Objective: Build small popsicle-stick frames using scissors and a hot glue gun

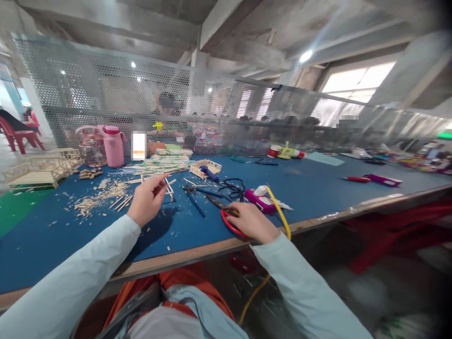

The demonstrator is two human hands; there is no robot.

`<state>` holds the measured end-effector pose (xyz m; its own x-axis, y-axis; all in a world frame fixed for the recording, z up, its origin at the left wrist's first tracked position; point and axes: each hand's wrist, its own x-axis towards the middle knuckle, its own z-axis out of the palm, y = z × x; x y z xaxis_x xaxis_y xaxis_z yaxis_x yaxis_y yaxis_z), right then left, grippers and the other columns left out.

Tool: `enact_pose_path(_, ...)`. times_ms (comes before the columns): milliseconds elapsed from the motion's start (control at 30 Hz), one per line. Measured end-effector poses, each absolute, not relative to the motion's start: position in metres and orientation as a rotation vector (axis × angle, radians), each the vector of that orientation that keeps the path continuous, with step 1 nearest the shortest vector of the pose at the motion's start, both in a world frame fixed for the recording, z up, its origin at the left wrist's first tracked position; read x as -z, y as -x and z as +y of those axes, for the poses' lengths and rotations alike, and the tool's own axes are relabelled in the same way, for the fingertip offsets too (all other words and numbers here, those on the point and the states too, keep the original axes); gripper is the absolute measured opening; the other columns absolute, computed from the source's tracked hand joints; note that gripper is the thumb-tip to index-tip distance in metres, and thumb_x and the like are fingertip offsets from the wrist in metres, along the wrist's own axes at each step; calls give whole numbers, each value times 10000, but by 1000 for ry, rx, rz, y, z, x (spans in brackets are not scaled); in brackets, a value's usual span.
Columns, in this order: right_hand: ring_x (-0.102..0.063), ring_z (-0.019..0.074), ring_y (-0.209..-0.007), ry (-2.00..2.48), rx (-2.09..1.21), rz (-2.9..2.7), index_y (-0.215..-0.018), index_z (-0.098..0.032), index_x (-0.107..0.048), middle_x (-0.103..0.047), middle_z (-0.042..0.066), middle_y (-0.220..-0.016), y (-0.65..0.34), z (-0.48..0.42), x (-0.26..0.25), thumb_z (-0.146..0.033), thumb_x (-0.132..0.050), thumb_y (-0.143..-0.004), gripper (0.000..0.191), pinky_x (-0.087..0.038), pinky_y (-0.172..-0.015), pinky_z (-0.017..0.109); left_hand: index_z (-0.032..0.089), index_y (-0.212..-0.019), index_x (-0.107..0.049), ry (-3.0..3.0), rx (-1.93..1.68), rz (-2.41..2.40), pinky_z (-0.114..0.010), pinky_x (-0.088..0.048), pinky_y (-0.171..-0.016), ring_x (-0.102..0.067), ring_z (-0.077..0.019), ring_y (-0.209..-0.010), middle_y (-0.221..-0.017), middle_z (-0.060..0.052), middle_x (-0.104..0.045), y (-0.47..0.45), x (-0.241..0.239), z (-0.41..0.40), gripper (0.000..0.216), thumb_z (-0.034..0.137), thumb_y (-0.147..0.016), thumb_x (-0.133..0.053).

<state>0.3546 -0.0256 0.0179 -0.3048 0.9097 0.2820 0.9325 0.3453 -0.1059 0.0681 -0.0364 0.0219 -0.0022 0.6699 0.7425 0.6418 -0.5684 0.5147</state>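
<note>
My left hand is raised a little above the blue table, its fingers pinching a small frame of thin wooden sticks. My right hand lies at the front of the table with its fingers closed on red-handled scissors, whose blades point away to the left. Between the hands lie blue-handled pliers on the tabletop. Behind them a blue glue gun rests against a small stick-built tray. Loose short sticks lie left of my left hand.
A purple power strip with a yellow cable sits beyond my right hand. Wood scraps, stick bundles, a pink flask and wooden models occupy the left. A perforated metal screen borders the back.
</note>
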Motion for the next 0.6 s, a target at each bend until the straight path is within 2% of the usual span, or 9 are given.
enact_pose_path(67,-612,211,-736,1638,247,-2339,-790,-195,-668,-659,86,-788,-343,-12,-15,-242,-557,-749,128,-424,-608,287,133,-1131,-578,-2216,-1554,1369,-229,-455,-564,-530,-106,-576,-788,-41,-638,-71,-16,-35,362,241,-795,-494)
enact_pose_path(167,-586,202,-757,1578,420,-2320,-828,-190,-680,-635,94,-812,-315,-4,-22,-205,-534,-784,153,-420,-623,283,147,-1132,-574,-2268,-1417,1325,-228,-463,-585,-553,-108,-592,-779,-35,-658,-70,-12,-34,362,240,-789,-506)
enact_pose_path(267,-553,190,-873,1106,452,-2378,-1061,-174,-615,-617,92,-934,-278,-8,-37,-215,-486,-844,255,-414,-729,288,150,-1163,-550,-2276,-1349,1335,-241,-473,-624,-575,-117,-608,-752,-27,-669,-64,-13,-34,398,251,-780,-517)
enact_pose_path(300,-542,184,-882,919,441,-2455,-1065,-163,-609,-615,89,-931,-265,-10,-42,-247,-502,-847,257,-405,-752,286,145,-1183,-532,-2258,-1346,1344,-245,-475,-630,-581,-121,-614,-747,-27,-671,-62,-14,-33,423,258,-775,-522)
enact_pose_path(367,-534,170,-826,704,437,-2572,-919,-147,-649,-616,77,-859,-241,-10,-47,-260,-500,-855,198,-388,-739,281,135,-1233,-482,-2216,-1341,1365,-253,-478,-634,-593,-130,-630,-756,-31,-674,-56,-15,-33,486,266,-767,-525)
enact_pose_path(433,-532,163,-786,632,427,-2627,-806,-127,-653,-619,75,-804,-222,-5,-47,-246,-480,-868,219,-377,-713,275,133,-1277,-428,-2203,-1315,1379,-260,-479,-639,-603,-138,-651,-777,-35,-675,-50,-14,-32,536,260,-764,-518)
enact_pose_path(600,-558,156,-782,608,331,-2723,-825,-109,-655,-649,89,-814,-204,10,-41,-198,-485,-864,196,-368,-715,263,149,-1313,-379,-2240,-1257,1412,-273,-475,-647,-606,-146,-659,-781,-31,-674,-40,-11,-33,569,278,-773,-500)
